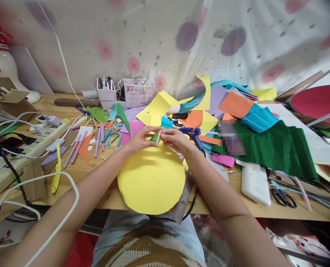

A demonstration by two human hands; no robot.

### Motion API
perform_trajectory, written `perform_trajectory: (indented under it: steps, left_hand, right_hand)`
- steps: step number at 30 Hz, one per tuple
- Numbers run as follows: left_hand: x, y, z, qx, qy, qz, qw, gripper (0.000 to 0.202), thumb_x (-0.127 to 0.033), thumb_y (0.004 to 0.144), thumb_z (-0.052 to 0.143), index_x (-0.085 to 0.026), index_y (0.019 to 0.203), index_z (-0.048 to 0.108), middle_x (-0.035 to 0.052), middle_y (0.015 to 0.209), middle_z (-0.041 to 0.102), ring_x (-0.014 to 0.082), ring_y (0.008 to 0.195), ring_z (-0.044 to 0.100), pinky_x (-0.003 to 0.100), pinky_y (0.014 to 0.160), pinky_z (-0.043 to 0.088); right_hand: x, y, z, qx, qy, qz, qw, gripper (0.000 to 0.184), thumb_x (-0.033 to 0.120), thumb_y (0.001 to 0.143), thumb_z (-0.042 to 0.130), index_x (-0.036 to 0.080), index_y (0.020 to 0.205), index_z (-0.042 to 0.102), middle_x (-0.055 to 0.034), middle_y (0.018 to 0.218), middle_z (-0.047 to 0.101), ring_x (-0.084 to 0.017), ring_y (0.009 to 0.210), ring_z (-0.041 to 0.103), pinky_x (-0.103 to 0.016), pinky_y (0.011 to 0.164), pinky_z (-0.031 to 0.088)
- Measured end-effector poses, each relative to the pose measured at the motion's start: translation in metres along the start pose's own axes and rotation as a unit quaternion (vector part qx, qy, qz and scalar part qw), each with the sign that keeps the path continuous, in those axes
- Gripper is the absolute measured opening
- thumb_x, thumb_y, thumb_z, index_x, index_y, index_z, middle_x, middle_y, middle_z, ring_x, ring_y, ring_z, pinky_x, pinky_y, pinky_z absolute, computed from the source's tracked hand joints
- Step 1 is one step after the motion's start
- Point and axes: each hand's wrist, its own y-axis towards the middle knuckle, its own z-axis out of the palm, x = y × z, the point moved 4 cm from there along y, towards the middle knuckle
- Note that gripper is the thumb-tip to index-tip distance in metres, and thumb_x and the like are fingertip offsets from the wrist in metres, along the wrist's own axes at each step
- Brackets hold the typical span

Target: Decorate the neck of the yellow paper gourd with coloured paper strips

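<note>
A large round yellow paper disc (150, 178) lies at the table's front edge, overhanging it slightly. Above its far rim, both hands meet at a short, pale wooden stick (158, 137). My left hand (143, 140) is curled, with fingertips near the stick's upper end and thumb near its lower end. From the other side, my right hand (176, 139) pinches at the stick with thumb and finger. A bit of green material (154, 138) shows between the hands; its shape is mostly hidden. Just right of my right hand lies a blue glue gun (192, 134).
Coloured paper scraps (159, 105) and dark green crepe paper (276, 148) cover the back and right. Purple rolled sticks (80, 146) lie left. A white power bank (256, 183) and scissors (283, 196) lie front right. A white cable (76, 189) loops by my left forearm.
</note>
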Motion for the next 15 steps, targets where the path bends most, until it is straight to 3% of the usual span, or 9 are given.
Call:
perform_trajectory:
  steps: [6,11,13,15]
  left_hand:
    - [0.000,0.003,0.002,-0.001,-0.007,-0.015,1.000,0.058,-0.040,0.056,0.077,-0.027,0.110,0.064,0.0078,0.118,0.055,0.0228,0.110,0.053,0.038,0.093,0.045]
    - [-0.003,0.003,-0.002,0.009,0.064,-0.016,0.998,0.067,-0.035,0.057,0.077,-0.028,0.120,0.057,0.0066,0.116,0.055,0.0209,0.109,0.052,0.036,0.091,0.044]
    - [-0.001,0.003,-0.007,-0.009,0.104,-0.028,0.994,0.076,-0.032,0.054,0.078,-0.026,0.125,0.051,0.0058,0.112,0.056,0.0178,0.102,0.054,0.033,0.087,0.045]
    - [0.004,0.005,-0.014,-0.059,0.147,-0.061,0.986,0.073,-0.031,0.056,0.077,-0.021,0.123,0.050,0.0055,0.103,0.058,0.0144,0.087,0.056,0.030,0.078,0.047]
  right_hand:
    - [-0.002,0.003,-0.002,0.008,0.018,-0.013,1.000,0.032,0.037,0.048,0.081,0.015,0.063,0.062,0.0039,0.059,0.052,-0.004,0.052,0.038,-0.021,0.049,0.029]
    - [-0.002,0.008,-0.007,-0.004,0.030,-0.022,0.999,0.032,0.036,0.048,0.081,0.015,0.065,0.063,0.0043,0.057,0.050,-0.004,0.050,0.036,-0.020,0.047,0.026]
    - [0.000,0.009,-0.013,-0.014,0.039,-0.026,0.999,0.032,0.035,0.048,0.081,0.015,0.062,0.061,0.0050,0.054,0.047,-0.004,0.049,0.035,-0.020,0.046,0.026]
    - [0.004,0.009,-0.019,-0.025,0.042,-0.031,0.998,0.031,0.034,0.049,0.080,0.014,0.061,0.061,0.0053,0.053,0.045,-0.004,0.049,0.035,-0.020,0.045,0.025]
